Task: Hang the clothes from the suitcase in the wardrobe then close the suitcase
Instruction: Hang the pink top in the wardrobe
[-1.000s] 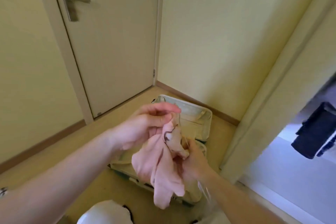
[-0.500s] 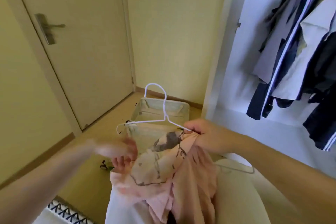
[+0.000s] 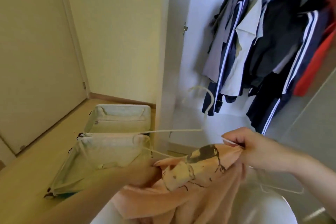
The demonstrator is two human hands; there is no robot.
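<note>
A person threads a pink top (image 3: 192,183) onto a white wire hanger (image 3: 181,131) in front of an open wardrobe (image 3: 179,60), midway through emptying a suitcase (image 3: 109,143) that lies open on the floor just left of the wardrobe. The right hand (image 3: 254,148) is closed in a pinch grip on one shoulder of the garment together with the wire of the hanger; the left hand (image 3: 143,169) reaches into the bunched fabric at the other side, its fingers hidden in the cloth, so whether that grip is closed cannot be told.

The step in hand appears to be seating the garment on the hanger: the hanger's left arm sticks out bare toward the suitcase, and its hook points up toward the wardrobe. The next move likely calls for drawing the loose shoulder over that bare arm, then lifting the hook to the wardrobe's rail, beside the dark striped jackets (image 3: 272,42) and the red garment (image 3: 320,56) hanging there.

The top is soft, pale pink, crumpled, with a dark-and-cream bird-like print on its front, and hangs low in front of the wardrobe. Both suitcase halves look empty from here, which suggests this may be the last piece before closing.
</note>
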